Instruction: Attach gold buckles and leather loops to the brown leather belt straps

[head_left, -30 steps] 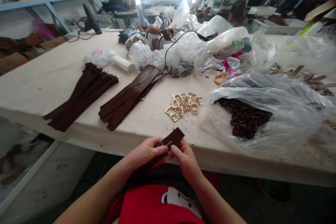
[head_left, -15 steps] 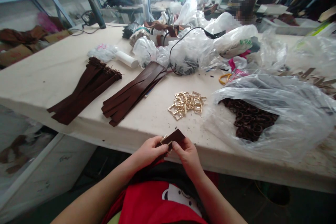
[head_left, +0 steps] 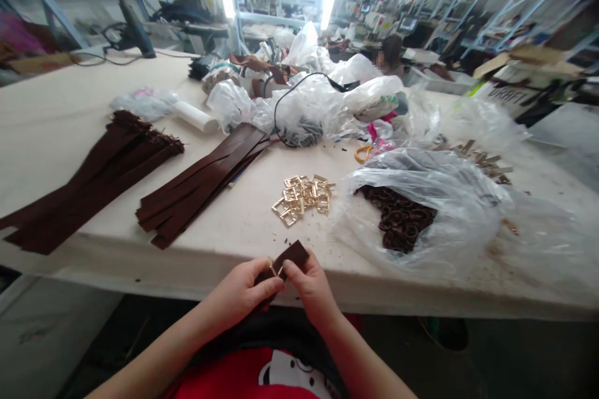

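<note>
Over the table's front edge, my left hand point(head_left: 248, 287) pinches a gold-coloured buckle point(head_left: 275, 270) and the dark brown leather strap point(head_left: 296, 254) it sits on. My right hand point(head_left: 309, 280) grips the same strap, its thumb on top close to the buckle. The strap's square end points up and away from me; its other end is hidden by my hands. Beyond my hands lies a heap of gold buckles point(head_left: 304, 196). To its left are a fanned stack of brown straps point(head_left: 206, 184) and another bundle of straps point(head_left: 98, 177) with gold pieces at its far end.
Right of the buckles, a clear plastic bag point(head_left: 449, 212) lies open with small dark brown loops point(head_left: 402, 221) inside. Plastic-wrapped bundles point(head_left: 309, 100), a black cord and yellow-handled scissors point(head_left: 362, 153) crowd the back. A white roll point(head_left: 195, 116) lies at left on the cloth-covered table point(head_left: 60, 90).
The camera view has shifted right and tilted up. Both hands stay on the strap; the buckle now shows less, turned between my left fingers and right thumb.
</note>
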`<state>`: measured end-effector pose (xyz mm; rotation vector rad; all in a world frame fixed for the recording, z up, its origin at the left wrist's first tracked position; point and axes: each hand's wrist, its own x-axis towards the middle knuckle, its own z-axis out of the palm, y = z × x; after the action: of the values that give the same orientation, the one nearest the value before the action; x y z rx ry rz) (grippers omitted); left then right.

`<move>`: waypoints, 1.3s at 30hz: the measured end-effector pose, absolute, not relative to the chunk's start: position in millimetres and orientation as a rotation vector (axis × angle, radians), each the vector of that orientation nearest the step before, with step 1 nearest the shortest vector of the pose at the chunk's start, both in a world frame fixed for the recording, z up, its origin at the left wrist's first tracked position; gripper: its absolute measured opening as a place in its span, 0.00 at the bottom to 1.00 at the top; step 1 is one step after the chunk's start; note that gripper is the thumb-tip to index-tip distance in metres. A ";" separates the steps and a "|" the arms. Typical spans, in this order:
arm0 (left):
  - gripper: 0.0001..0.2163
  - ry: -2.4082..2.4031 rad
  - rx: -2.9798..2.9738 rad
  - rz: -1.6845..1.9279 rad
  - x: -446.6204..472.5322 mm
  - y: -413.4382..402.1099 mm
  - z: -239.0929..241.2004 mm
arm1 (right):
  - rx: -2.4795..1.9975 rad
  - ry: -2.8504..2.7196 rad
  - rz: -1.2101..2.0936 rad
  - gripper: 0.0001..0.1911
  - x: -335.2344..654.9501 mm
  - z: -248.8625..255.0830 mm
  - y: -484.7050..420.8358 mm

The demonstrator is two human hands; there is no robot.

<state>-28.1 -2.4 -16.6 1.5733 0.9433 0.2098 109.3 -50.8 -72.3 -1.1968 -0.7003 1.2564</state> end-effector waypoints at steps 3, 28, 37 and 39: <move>0.14 0.971 1.571 0.210 -22.0 8.0 -28.5 | -1.218 -0.856 1.028 0.06 111.3 -72.3 -48.8; 0.16 0.980 1.647 0.196 -11.3 15.3 -37.8 | -2.431 -1.707 -0.295 0.09 318.2 -55.0 -15.0; 0.15 1.015 1.754 0.265 -13.0 20.6 -29.4 | -2.154 -1.520 -0.018 0.18 311.9 -59.6 4.2; 0.14 1.034 1.783 0.314 -11.8 21.1 -24.2 | -2.052 -1.526 0.114 0.18 296.2 -59.7 1.6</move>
<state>-11.8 21.1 -24.2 1.7827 1.0345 0.3137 296.2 1.6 -59.7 -2.0519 -1.5264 0.1139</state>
